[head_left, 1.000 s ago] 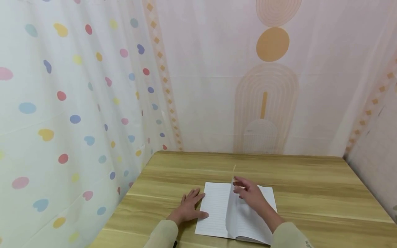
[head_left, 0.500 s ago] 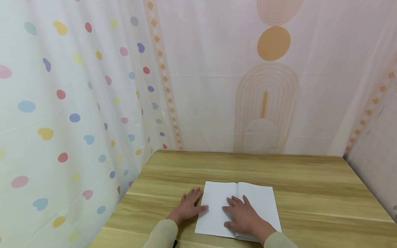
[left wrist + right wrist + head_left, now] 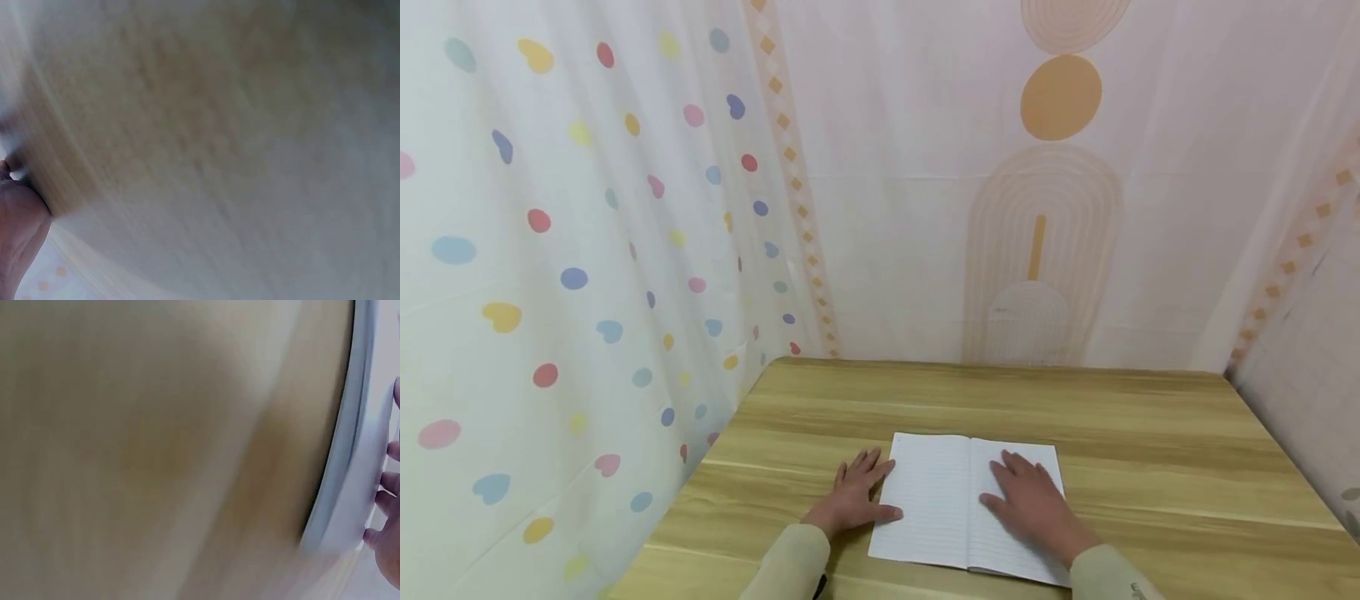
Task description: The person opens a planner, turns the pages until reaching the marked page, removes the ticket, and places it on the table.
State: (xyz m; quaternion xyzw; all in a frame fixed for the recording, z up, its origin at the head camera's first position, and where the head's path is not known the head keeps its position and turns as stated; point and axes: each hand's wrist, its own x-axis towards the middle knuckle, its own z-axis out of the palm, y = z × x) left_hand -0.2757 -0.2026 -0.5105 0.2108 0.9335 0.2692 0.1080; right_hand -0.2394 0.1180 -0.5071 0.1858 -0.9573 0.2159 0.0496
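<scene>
Your right hand (image 3: 1032,502) (fingers outstretched, like your left hand (image 3: 852,497)) rests on the notebook (image 3: 931,493); dragging sideways could crease it.

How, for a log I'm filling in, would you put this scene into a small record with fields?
Main item: open notebook, lying on the wooden table
Pages: lined, left page and right page showing
Left grip: bare, spread at the notebook's left edge, thumb over the left page
Right grip: bare, spread, resting on the right page
Sleeves: pale
Backdrop: dotted curtain at left, arch-patterned curtain behind
</scene>
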